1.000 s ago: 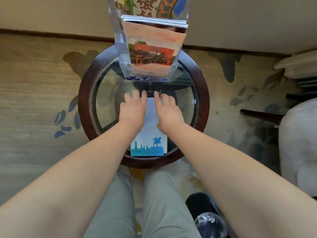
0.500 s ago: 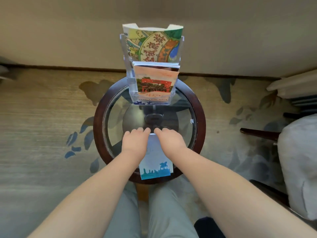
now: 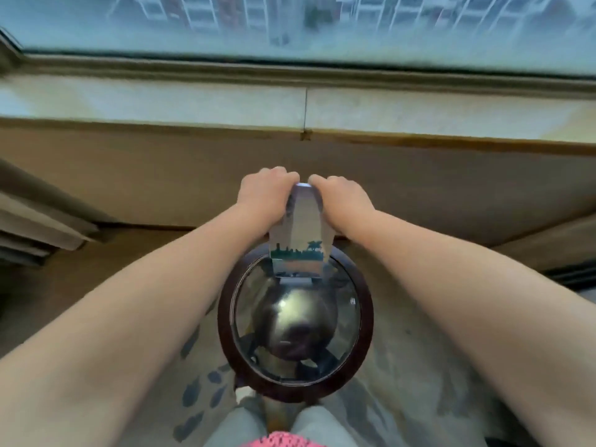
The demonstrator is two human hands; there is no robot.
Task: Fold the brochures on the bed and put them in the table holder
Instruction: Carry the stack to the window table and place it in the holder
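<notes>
Moved: brochure (image 3: 300, 221), lifted off bench (image 3: 222, 321), now over far-side holder (image 3: 296, 280).
Left grip (image 3: 267, 191), right grip (image 3: 342, 198): both clamped on brochure top, likely steadying insertion.

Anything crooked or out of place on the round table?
Nothing stands out. The left hand and right hand grip the brochure upright at the holder at the far edge of the table; blur hides detail.

window (image 3: 290, 21) top | sill (image 3: 161, 101) below it | patterned carpet (image 3: 403, 366) | round glass table (image 3: 224, 317) on carpet
</notes>
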